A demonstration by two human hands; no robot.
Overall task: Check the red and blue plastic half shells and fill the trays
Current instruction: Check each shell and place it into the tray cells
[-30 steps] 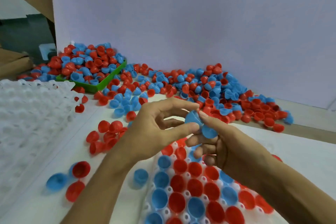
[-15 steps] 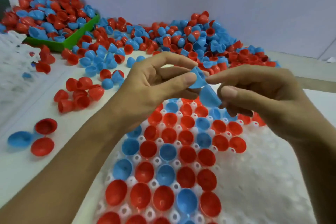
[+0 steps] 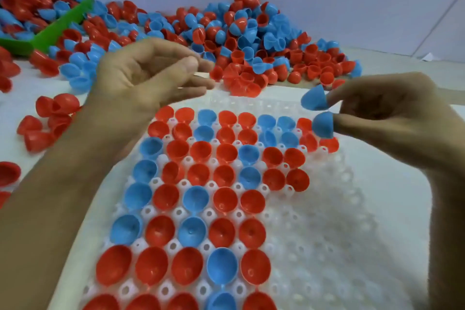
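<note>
The step in hand is judged to be the placing of checked shells into the tray. Nearest the viewer, a white moulded tray [image 3: 339, 246] is seen, its left part filled with red and blue half shells [image 3: 193, 231] seated open side up, its right part not yet filled. Above the far right of the filled rows, two blue half shells are pinched in the right hand [image 3: 392, 121]: an upper blue shell [image 3: 313, 98] is held at the fingertips, and a lower blue shell [image 3: 323, 124] just beneath it is capped over a fingertip, both with domes turned leftward. The grip is narrow and closed on both shells. Directly below that grip, the last filled pockets of the far rows are found, with open pockets just to the right of them.

The next move is judged to call for each shell being turned open side up and lowered into an open pocket beside the filled ones, one after the other, without the two being dropped together.

Left of the grip and well apart from it, the left hand [image 3: 151, 75] is held over the far left corner of the tray, palm turned inward, fingers loosely extended and nothing held. Beyond both hands, a loose heap of shells [image 3: 251, 40] is spread along a pale wall, and at far left a green tray [image 3: 63, 25] heaped with more shells is seen.
</note>
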